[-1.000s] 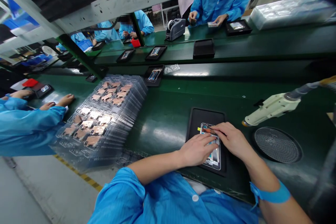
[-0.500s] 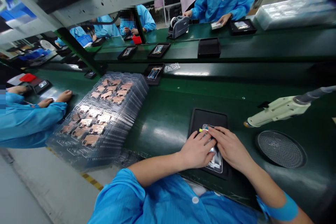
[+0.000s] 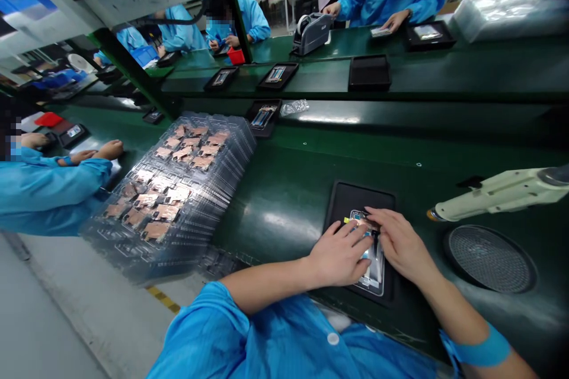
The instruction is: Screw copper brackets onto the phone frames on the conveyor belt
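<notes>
An opened phone housing (image 3: 377,277), with a pale frame and a small yellow tab at its upper left, lies in a black tray (image 3: 361,194) in front of me. My left hand (image 3: 340,253) rests over the housing's left and middle part, fingers spread and pressed flat on it. From the right side, my right hand (image 3: 403,244) reaches over the upper right edge of the housing with its fingers stretched out and touching it. Both hands cover much of the housing's middle, so the parts under the fingers are hidden.
Left of me stands a stack of clear plastic trays (image 3: 240,148) holding copper-coloured boards. A pale nozzle (image 3: 498,194) hangs at right above a round mesh disc (image 3: 491,259). Beyond are black trays (image 3: 368,73), a tape dispenser (image 3: 311,34) and co-workers in blue.
My right hand has shifted right, away from my left hand, baring more of the housing's top and middle. The left hand stays on the housing. The view has shifted slightly.
</notes>
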### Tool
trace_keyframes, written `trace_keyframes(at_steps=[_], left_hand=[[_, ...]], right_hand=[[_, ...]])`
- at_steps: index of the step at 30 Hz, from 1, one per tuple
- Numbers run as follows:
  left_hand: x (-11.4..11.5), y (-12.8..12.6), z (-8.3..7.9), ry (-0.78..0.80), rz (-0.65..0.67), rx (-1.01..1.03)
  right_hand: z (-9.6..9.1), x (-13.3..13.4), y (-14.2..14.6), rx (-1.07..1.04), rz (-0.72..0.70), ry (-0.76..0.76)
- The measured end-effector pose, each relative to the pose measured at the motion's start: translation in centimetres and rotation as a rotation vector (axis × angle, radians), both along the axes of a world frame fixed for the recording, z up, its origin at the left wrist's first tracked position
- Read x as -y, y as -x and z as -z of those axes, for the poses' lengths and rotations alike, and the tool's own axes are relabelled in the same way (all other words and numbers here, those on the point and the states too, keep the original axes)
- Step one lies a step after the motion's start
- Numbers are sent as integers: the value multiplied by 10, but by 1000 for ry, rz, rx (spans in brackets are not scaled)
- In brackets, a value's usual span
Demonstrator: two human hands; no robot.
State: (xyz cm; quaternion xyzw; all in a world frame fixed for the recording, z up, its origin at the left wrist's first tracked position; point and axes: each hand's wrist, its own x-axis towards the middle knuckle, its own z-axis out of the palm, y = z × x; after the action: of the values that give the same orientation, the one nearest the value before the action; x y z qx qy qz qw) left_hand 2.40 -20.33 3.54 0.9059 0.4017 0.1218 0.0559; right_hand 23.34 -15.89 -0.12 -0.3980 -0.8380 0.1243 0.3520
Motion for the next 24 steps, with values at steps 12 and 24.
trace_keyframes(at_steps=[12, 24], left_hand=[[0, 1, 2, 19, -12, 24], [-13, 9, -2, 92, 17, 65]], right_hand=[[-1, 1, -2, 87, -33, 15], [-20, 15, 3, 73, 18, -168]])
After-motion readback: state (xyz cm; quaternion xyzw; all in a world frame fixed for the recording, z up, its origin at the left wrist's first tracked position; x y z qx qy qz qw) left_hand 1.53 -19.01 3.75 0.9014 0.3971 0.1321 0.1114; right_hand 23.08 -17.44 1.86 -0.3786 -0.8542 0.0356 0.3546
